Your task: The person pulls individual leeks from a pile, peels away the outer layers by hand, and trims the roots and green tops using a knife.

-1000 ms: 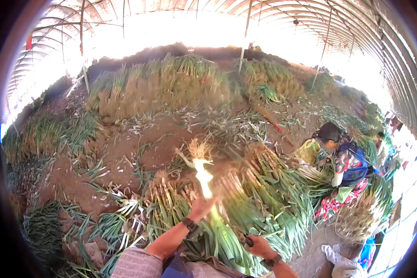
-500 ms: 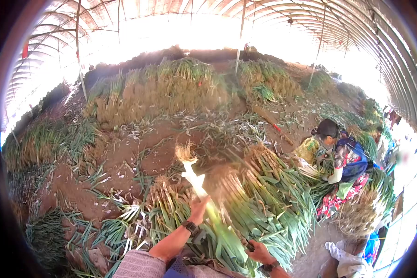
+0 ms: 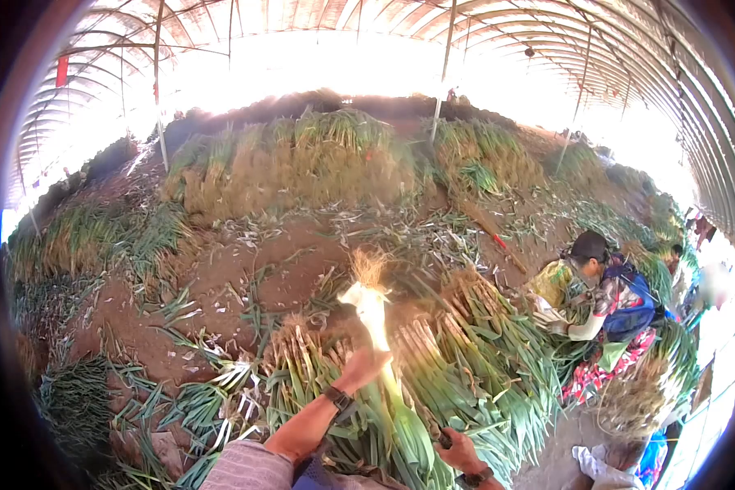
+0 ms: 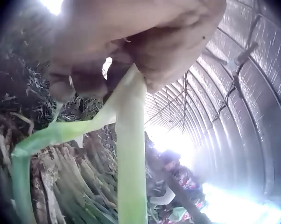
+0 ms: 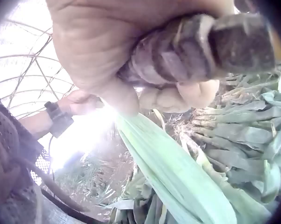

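Observation:
In the head view my left hand (image 3: 363, 369) grips a leek (image 3: 374, 322) around its pale stalk, roots upward and green leaves down toward my lap. A loose pale layer (image 3: 353, 296) sticks out near the roots. The left wrist view shows the stalk (image 4: 132, 158) below the curled fingers, with a bent green strip (image 4: 56, 134) hanging off to one side. Lower right, my right hand (image 3: 459, 453) holds a tool by its dark wrapped handle (image 5: 178, 51), close beside the leaves (image 5: 173, 172). The tool's far end is unclear.
Rows of leeks (image 3: 482, 359) lie in front of me, roots away. Loose leaves (image 3: 212, 400) litter the soil to the left. A crouching person (image 3: 616, 294) works at the right. Tall leek stacks (image 3: 302, 163) stand behind, and a pole (image 3: 443, 77) rises there.
The leek leaned left half a second ago and now stands more upright. My left hand keeps its grip and my right hand still holds the tool. The view has shifted slightly.

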Demonstrator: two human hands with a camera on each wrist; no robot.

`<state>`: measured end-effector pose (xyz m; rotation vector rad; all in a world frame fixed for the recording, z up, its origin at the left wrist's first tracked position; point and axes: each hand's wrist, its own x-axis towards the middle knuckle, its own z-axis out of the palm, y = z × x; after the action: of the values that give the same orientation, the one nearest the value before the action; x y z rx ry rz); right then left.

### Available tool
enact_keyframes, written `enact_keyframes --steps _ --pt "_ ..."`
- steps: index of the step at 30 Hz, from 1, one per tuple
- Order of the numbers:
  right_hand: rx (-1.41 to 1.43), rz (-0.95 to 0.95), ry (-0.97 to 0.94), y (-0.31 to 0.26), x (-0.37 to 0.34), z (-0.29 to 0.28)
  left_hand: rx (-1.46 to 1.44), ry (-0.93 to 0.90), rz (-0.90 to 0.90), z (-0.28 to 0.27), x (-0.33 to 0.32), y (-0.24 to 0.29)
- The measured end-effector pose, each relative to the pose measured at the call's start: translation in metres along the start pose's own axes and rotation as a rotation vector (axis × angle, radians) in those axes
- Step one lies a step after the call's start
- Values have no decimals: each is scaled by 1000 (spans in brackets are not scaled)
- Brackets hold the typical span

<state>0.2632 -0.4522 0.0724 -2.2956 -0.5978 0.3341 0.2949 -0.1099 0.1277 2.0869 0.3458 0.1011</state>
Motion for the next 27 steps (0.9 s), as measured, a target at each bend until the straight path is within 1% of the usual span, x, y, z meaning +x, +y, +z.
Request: enact_keyframes --steps 1,3,5,7,8,9,10,11,13,14,15,16,17,18,19,20,21,22,23,24,26,27 --pt "-9 -50 2 -2 3 0 1 3 0 1 -4 5" --pt "30 -22 -13 -3 12 2 -177 18 -80 5 -8 9" --pt "-6 -22 5 3 25 8 -232 3 -94 18 -1 -13" --pt "-11 -62 18 -10 31 1 -390 -30 -130 20 -5 -12" --pt "-33 -65 -28 -11 34 0 -391 -28 -129 26 -3 -17" --pt "-56 -71 -75 -14 39 -2 -729 96 -141 32 -2 -19" --pt "30 -98 -48 -19 42 -3 -1068 224 -151 36 0 -21" --pt "28 -100 -51 -23 48 -5 -1070 227 -152 38 2 -25" --pt "-64 -165 -5 -31 54 -12 -1382 158 -210 27 -10 -4" --pt "-54 -276 40 -25 61 -8 -1380 106 -234 29 -6 -13" --pt "-43 -245 5 -33 63 -12 -1368 37 -286 21 -15 6" --pt "-45 -241 -9 -45 65 -20 -1406 17 -297 17 -23 20" --pt "-64 -198 -9 -61 68 -28 -1444 -4 -298 16 -26 29" --pt "-83 -232 37 -68 74 -31 -1445 -12 -313 15 -24 34" --pt "-102 -269 82 -72 78 -33 -1411 -33 -287 15 -24 36" --pt "-101 -259 79 -76 81 -36 -1377 -50 -257 17 -25 37" --pt "-126 -280 37 -81 85 -38 -1376 -51 -265 19 -25 32" --pt "-149 -305 -3 -86 89 -39 -1393 -98 -257 21 -22 25" --pt "-145 -303 -5 -89 93 -39 -1410 -146 -250 22 -19 18" --pt "-159 -254 23 -92 95 -40 -1438 -132 -213 21 -18 16" --pt "-198 -151 58 -101 99 -41 -1418 -127 -210 21 -20 13" --pt "-196 -157 55 -104 99 -40 -1396 -122 -202 18 -21 16"
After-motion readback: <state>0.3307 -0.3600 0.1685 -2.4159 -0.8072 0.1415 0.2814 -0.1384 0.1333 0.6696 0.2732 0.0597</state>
